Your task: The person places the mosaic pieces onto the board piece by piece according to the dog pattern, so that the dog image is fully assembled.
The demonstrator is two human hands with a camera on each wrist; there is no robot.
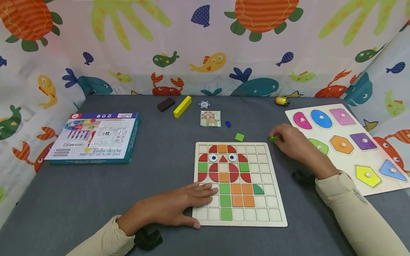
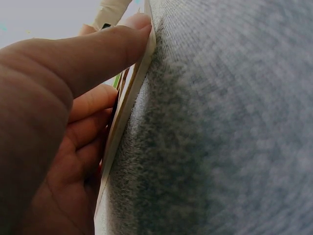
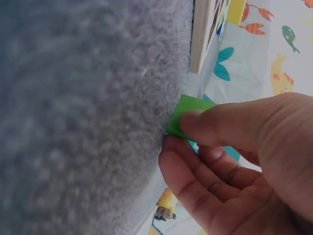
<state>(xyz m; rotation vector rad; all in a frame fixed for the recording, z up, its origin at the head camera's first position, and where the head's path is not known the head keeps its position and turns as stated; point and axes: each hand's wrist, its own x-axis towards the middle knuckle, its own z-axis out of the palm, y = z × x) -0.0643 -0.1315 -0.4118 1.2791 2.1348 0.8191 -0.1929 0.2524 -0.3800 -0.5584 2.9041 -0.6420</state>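
The right hand (image 1: 296, 144) pinched a small green square tile (image 1: 273, 139) between thumb and fingers on the grey felt table (image 1: 166, 149), just right of the wooden grid puzzle board (image 1: 272, 199). The left hand (image 1: 169, 206) lay flat, fingers together, on the board's lower-left corner.

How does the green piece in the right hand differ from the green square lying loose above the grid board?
The green piece is pinched by the right hand and tilted on edge; the green square lies flat, untouched. The held piece sits right of the grid board; the square sits above it. Both are green.
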